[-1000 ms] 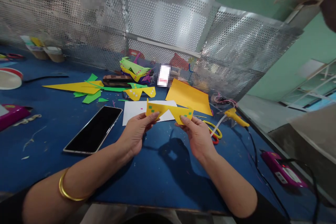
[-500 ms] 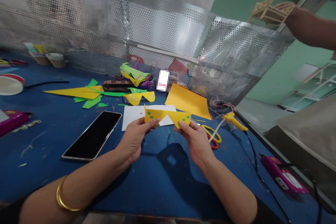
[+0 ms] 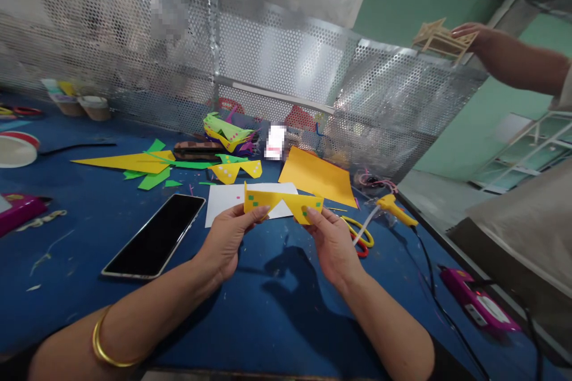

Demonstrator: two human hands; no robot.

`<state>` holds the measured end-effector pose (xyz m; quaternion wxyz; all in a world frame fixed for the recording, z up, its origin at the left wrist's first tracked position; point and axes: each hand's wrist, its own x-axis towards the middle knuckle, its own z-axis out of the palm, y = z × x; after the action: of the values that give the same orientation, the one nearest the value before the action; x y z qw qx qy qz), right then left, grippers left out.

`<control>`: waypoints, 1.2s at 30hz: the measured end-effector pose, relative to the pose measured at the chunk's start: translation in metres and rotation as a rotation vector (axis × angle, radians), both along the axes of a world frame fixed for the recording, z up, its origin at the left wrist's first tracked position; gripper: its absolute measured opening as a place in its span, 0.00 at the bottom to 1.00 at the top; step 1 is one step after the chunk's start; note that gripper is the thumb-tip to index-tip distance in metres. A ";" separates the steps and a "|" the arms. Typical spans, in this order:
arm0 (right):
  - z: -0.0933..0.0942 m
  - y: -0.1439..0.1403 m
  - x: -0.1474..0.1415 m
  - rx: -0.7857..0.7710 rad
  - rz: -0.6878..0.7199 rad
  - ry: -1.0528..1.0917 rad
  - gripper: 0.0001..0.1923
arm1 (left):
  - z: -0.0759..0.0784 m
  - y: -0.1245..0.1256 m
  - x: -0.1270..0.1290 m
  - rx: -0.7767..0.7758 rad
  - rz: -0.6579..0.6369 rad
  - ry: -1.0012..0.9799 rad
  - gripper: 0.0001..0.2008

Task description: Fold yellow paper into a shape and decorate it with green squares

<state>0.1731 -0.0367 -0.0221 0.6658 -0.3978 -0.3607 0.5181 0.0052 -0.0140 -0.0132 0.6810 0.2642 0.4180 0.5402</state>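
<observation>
We held the yellow paper cut-out (image 3: 282,203) above the blue table (image 3: 268,309), our left hand (image 3: 227,239) and right hand (image 3: 331,243) each pinching one end, probably to keep it flat. Behind it lay white paper (image 3: 223,202) and a phone (image 3: 154,236).

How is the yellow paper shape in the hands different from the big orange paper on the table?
The yellow folded paper shape is held up by the left hand and right hand; the flat orange paper sheet lies on the blue table. The yellow one has small green squares; the orange one is plain and larger. Both are paper.
</observation>
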 end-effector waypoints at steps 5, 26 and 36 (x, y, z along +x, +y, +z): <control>0.001 0.000 -0.001 -0.031 -0.040 0.027 0.15 | -0.004 0.002 -0.001 0.052 -0.028 0.050 0.18; -0.002 0.008 0.007 -0.024 -0.093 0.152 0.13 | -0.004 0.001 -0.001 0.036 -0.020 0.038 0.18; -0.002 0.002 0.004 -0.047 -0.002 0.044 0.14 | -0.003 0.003 -0.002 0.012 0.014 0.013 0.17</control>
<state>0.1772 -0.0345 -0.0239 0.6647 -0.4022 -0.3330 0.5343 0.0034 -0.0110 -0.0160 0.6729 0.2691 0.4209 0.5456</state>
